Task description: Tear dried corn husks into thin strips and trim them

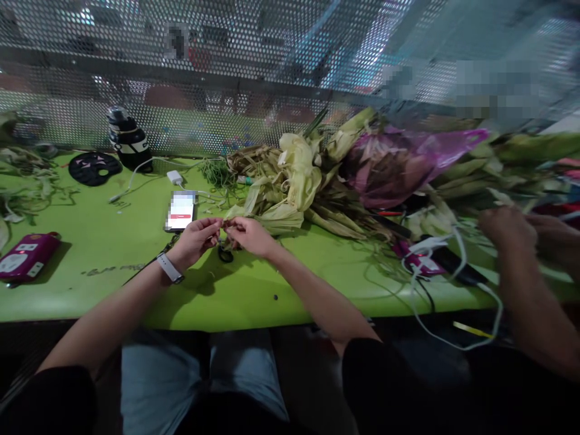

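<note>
My left hand (196,240), with a pale watch on its wrist, is closed in a pinch above the green table. Close against it, my right hand (248,234) is pinched too, the fingertips of both nearly meeting. A small dark reddish thing shows between them, too small to name. Beneath the fingers lies a black loop (225,254), perhaps a scissors handle. Just beyond my left hand is a phone (181,211) with its screen lit. Dried corn husks (281,214) spread beside and behind my right hand.
A pink plastic bag (385,169) rests on the husks. Green strings (216,172), a charger (174,177), a dark bottle (129,139) and a purple power box (29,257) are on the table (113,235). At right, a co-worker's hands (512,229) work near white cables (457,248).
</note>
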Action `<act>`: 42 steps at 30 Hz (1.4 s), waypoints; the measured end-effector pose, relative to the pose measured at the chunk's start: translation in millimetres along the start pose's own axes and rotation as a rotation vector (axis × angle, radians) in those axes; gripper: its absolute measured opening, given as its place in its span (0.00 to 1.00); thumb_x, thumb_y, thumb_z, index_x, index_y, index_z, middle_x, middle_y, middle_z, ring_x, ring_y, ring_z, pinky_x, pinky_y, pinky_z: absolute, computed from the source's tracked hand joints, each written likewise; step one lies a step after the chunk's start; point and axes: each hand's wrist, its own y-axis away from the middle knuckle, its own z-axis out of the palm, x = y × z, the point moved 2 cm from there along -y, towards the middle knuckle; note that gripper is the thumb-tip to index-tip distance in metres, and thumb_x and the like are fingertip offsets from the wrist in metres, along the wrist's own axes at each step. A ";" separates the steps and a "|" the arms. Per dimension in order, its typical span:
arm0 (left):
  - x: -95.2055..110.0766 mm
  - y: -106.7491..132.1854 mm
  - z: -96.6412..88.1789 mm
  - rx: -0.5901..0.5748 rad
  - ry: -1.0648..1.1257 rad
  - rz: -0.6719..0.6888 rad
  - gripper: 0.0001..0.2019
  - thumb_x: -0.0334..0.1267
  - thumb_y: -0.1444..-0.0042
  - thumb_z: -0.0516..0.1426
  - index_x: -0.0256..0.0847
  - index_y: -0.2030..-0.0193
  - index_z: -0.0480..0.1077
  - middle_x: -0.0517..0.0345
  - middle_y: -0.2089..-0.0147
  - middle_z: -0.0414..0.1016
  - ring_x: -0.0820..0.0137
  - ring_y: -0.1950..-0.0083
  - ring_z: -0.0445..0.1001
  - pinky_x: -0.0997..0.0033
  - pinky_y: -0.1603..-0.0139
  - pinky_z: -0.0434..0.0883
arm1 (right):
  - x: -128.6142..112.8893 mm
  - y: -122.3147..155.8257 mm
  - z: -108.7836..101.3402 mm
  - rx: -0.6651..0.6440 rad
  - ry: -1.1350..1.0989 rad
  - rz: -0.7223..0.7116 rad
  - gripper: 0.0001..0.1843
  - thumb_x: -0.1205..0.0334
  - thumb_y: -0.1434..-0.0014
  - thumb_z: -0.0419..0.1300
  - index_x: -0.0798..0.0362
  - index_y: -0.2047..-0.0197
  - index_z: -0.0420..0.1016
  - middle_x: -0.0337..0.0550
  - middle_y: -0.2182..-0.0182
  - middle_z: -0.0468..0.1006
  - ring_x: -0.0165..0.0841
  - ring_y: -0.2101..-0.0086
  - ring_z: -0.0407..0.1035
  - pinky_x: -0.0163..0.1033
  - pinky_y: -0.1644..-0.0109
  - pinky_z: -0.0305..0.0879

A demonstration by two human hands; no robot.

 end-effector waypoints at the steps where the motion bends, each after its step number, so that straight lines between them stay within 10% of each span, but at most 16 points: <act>1: 0.3 0.8 1.4 0.014 -0.057 0.031 0.09 0.34 0.47 0.63 0.34 0.59 0.73 0.64 0.76 0.69 0.83 0.79 0.64 0.84 0.80 0.61 | 0.1 -0.3 -2.0 0.008 0.037 -0.017 0.10 0.59 0.39 0.55 0.56 0.59 0.72 0.41 0.71 0.76 0.28 0.74 0.68 0.34 0.69 0.65; 12: 10.0 3.5 6.0 -0.074 -0.441 0.057 0.08 0.40 0.43 0.60 0.35 0.64 0.73 0.63 0.79 0.68 0.81 0.81 0.65 0.81 0.81 0.63 | -15.7 8.4 -12.8 0.019 0.389 -0.253 0.10 0.60 0.37 0.53 0.54 0.62 0.73 0.39 0.71 0.75 0.29 0.71 0.66 0.34 0.64 0.58; 21: 8.4 5.3 4.0 0.015 -0.571 0.267 0.09 0.40 0.41 0.58 0.35 0.60 0.71 0.62 0.78 0.70 0.78 0.80 0.68 0.78 0.79 0.67 | -15.4 10.8 -8.1 -0.013 0.459 -0.121 0.11 0.59 0.33 0.49 0.52 0.60 0.71 0.39 0.73 0.77 0.28 0.77 0.66 0.35 0.68 0.58; 32: 5.4 9.6 4.8 0.068 -0.912 0.547 0.10 0.40 0.37 0.54 0.36 0.59 0.72 0.59 0.75 0.73 0.76 0.77 0.71 0.77 0.76 0.69 | -19.0 17.2 -3.2 0.094 0.936 -0.321 0.15 0.61 0.32 0.47 0.53 0.57 0.74 0.47 0.66 0.79 0.32 0.72 0.68 0.37 0.69 0.54; 42: 8.3 11.1 12.1 -0.145 -1.275 0.717 0.11 0.38 0.35 0.51 0.35 0.56 0.72 0.53 0.66 0.75 0.75 0.73 0.69 0.74 0.71 0.67 | -30.7 16.6 -24.5 0.211 0.916 -0.532 0.16 0.55 0.33 0.51 0.55 0.62 0.75 0.50 0.63 0.75 0.35 0.62 0.67 0.40 0.60 0.59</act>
